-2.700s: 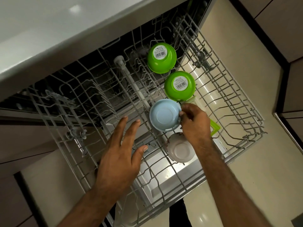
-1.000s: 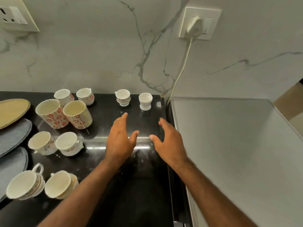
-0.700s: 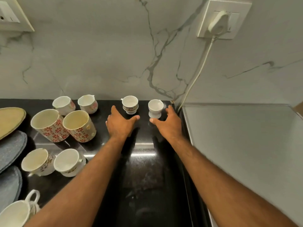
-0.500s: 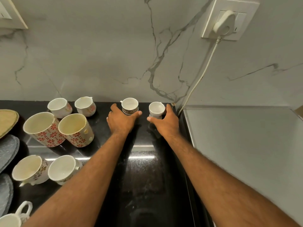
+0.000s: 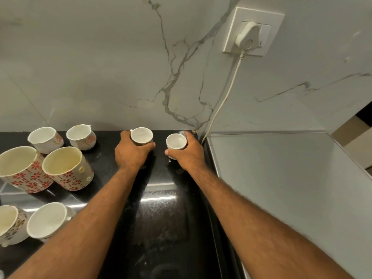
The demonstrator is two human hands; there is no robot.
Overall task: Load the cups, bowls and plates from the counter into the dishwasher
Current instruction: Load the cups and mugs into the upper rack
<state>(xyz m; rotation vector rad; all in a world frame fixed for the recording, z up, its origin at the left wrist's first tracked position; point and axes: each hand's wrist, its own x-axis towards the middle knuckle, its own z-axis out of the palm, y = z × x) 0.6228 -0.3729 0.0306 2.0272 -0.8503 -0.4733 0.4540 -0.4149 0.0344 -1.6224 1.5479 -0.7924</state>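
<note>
**Both hands closed on small cups at the back edge of the counter**

The left hand [image 5: 132,155] is wrapped around a small cup with a dark band [image 5: 141,136], fingers curled behind it and the thumb across its front. The cup stands upright, mouth up, at the back edge of the black counter [image 5: 161,218], close against the marble wall [image 5: 120,67].

The right hand [image 5: 186,153] grips a plain white cup [image 5: 176,141] the same way, thumb in front and fingers round the far side. This cup sits just beside the first, nearer the counter's back right corner, also upright.

To the right of that corner lies a grey appliance top [image 5: 281,178]. A white cord [image 5: 225,97] drops down the wall into the gap between the two, coming from a plug [image 5: 246,36] in the wall socket [image 5: 253,31].

Toward the left edge of the counter stand more cups, well apart from the hands: two small flowered cups [image 5: 60,136] at the back, two tall red-patterned mugs [image 5: 46,168] in front of them touching side by side, and two more cups [image 5: 30,222] nearest the front left. All are mouth up.
</note>
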